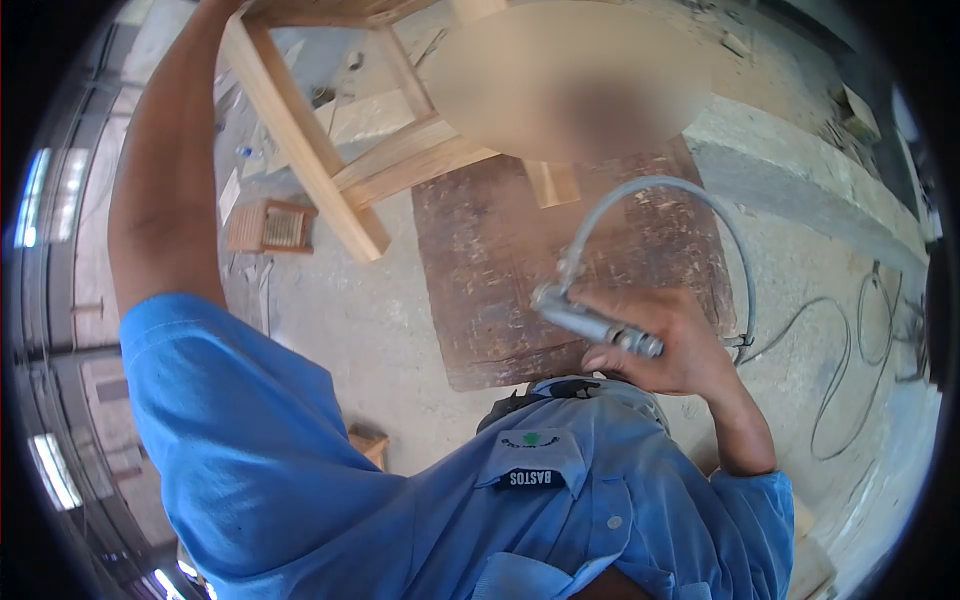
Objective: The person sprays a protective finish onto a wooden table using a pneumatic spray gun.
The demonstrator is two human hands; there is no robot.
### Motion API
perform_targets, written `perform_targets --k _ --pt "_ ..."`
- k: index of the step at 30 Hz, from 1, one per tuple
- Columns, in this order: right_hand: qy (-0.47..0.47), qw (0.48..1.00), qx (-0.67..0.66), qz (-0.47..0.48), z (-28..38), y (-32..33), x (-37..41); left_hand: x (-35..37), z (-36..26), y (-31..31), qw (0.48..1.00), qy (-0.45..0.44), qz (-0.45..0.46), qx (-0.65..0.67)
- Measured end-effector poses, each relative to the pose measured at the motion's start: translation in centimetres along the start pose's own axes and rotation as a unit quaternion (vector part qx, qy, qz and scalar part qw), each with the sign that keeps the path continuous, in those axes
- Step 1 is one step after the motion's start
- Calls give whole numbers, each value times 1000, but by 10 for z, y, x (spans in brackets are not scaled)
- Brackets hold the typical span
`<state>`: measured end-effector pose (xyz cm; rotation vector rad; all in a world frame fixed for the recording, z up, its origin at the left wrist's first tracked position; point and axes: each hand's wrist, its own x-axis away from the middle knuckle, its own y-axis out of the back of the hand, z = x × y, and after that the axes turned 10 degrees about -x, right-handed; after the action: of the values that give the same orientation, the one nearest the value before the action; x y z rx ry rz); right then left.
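Observation:
My right hand [670, 335] is closed around a metal air gun [600, 322] in front of my waist. A grey hose [715, 205] runs from the air gun's far end and loops over to the right. My left arm [165, 200] stretches up along the left side to the corner of a wooden frame with legs and crossbars [300, 135], perhaps a chair or stool. The left hand itself is cut off by the top edge. The frame stands tilted in view, one leg end over the floor. A blurred oval hides part of the frame and what lies behind it.
A worn brown board [470, 300] lies on the concrete floor under the frame. A small slatted wooden piece [272, 227] is at the left. Along the right runs a raised concrete ledge [800, 165]. A thin hose [845, 365] coils over the floor below it.

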<state>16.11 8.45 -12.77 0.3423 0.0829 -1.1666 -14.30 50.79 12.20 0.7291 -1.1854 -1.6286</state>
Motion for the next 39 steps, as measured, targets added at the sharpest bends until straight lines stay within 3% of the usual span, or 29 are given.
perform_targets --k 1,4,7,9,10,11,13,14,20,23,26,32,35,39 --pt "11 999 4 -44 -6 3 7 -5 0 -2 1000 -8 -8 8" --pt "-77 986 40 -142 -13 39 25 -31 5 -12 999 -25 -32 36" --pt "-106 968 49 -224 -18 57 28 -49 20 -24 992 -44 -109 45" --pt "-83 954 80 -277 -20 64 17 -62 40 -36 985 -58 -158 47" --pt "-61 948 91 -298 -29 84 37 -49 15 -28 983 -57 -170 44" --pt "6 939 102 -329 -43 89 25 -39 1 -24 983 -33 -177 43" --pt "39 933 63 -351 -40 97 -2 -7 -27 -20 981 26 -187 39" --pt "5 938 14 -345 -24 102 -17 3 -36 -19 980 25 -191 54" --pt "-5 911 48 -408 -51 140 -120 29 -65 -17 968 -6 -207 139" --pt "9 901 98 -421 -71 144 -152 36 -72 -19 968 10 -221 121" --pt "-48 903 113 -412 -97 154 -164 36 -84 -18 971 19 -210 117" --pt "-18 898 136 -419 -115 140 -140 17 -72 -21 966 22 -229 116" --pt "-64 906 115 -402 -119 130 -111 5 -70 -21 964 -11 -234 126" --pt "-103 903 108 -402 -174 108 -66 -41 -51 -23 964 7 -229 132"
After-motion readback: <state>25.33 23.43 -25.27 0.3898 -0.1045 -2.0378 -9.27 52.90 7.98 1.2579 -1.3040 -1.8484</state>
